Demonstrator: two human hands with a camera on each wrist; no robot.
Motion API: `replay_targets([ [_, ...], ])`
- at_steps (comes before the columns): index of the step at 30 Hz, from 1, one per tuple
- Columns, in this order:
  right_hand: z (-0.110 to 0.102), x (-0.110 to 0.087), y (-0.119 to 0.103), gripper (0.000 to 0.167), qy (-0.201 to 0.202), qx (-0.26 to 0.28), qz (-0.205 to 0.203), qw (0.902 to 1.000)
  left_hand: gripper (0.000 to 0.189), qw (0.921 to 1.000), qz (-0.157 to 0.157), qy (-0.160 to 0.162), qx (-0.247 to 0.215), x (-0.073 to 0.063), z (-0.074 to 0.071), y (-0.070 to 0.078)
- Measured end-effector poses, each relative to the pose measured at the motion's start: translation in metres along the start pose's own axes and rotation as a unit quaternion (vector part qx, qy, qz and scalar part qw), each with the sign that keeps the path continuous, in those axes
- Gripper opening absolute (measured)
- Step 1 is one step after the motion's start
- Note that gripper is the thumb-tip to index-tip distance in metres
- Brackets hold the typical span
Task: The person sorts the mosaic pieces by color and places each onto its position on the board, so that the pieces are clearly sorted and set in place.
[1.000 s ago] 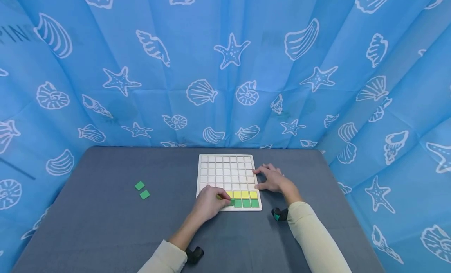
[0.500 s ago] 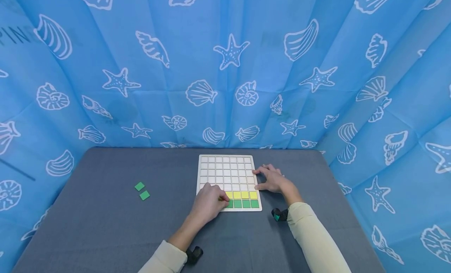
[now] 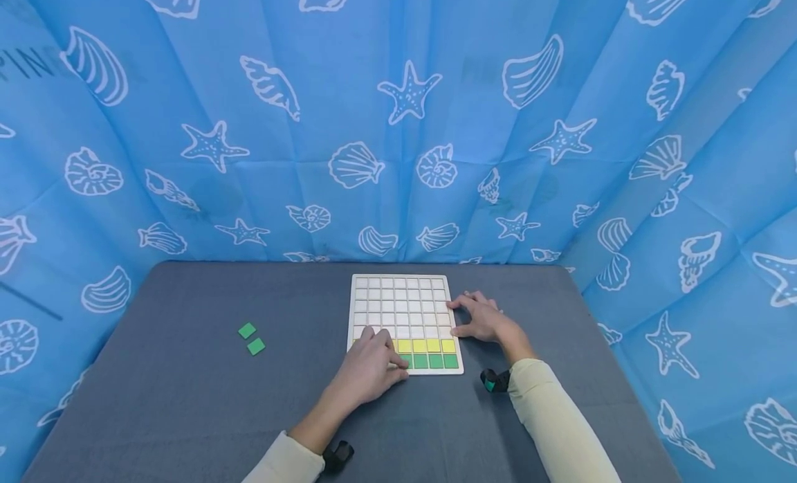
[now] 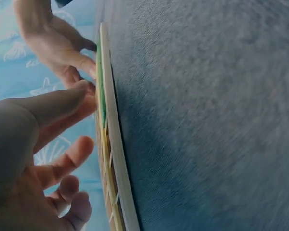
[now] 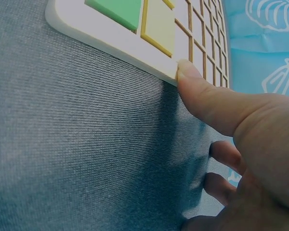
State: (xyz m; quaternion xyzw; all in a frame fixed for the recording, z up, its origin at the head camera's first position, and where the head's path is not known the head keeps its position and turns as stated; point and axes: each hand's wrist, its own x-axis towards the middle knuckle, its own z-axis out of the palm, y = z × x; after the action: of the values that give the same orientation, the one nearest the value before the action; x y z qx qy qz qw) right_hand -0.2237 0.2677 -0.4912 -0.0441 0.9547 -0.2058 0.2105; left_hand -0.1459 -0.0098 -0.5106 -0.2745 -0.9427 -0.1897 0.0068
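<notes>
A white square grid board [image 3: 401, 305] lies on the table. Its nearest row carries green tiles [image 3: 435, 361], and yellow tiles [image 3: 433, 346] fill the row behind. My left hand [image 3: 364, 371] covers the board's near left corner, hiding part of both rows. Its thumb and index fingertips touch the board by the leftmost visible green tile; the other fingers [image 4: 60, 166] are spread in the left wrist view. At the board's right edge my right hand [image 3: 484, 319] steadies it. In the right wrist view its thumb [image 5: 202, 91] presses the rim beside a white cell.
Two loose green tiles, a farther one [image 3: 247, 330] and a nearer one [image 3: 256, 346], lie left of the board on the grey tablecloth [image 3: 187, 400]. A blue curtain [image 3: 398, 213] with white shell prints hangs along the table's back and sides.
The green tile pinched by my left hand came down into the front row and was let go. Those fingers have spread, and the hand has shifted slightly towards me. My right hand stays put.
</notes>
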Motion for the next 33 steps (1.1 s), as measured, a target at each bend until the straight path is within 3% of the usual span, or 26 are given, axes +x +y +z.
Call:
replay_targets([
  [7,0.001,0.000,0.001,0.057,0.001,-0.003,0.000,1.0000,0.047,0.9991,-0.014,0.033,0.021,0.006,-0.010,-0.004],
  [13,0.002,-0.001,0.000,0.057,0.006,-0.004,0.000,1.0000,0.066,0.9981,-0.028,0.042,0.036,0.010,-0.019,-0.018],
  [22,0.001,-0.002,-0.001,0.056,0.011,-0.008,0.002,0.9999,0.073,0.9950,-0.047,0.051,0.072,0.015,-0.028,-0.049],
  [33,0.001,-0.001,0.000,0.057,0.006,-0.007,0.000,1.0000,0.077,0.9914,-0.084,0.079,0.063,0.006,-0.038,-0.081],
])
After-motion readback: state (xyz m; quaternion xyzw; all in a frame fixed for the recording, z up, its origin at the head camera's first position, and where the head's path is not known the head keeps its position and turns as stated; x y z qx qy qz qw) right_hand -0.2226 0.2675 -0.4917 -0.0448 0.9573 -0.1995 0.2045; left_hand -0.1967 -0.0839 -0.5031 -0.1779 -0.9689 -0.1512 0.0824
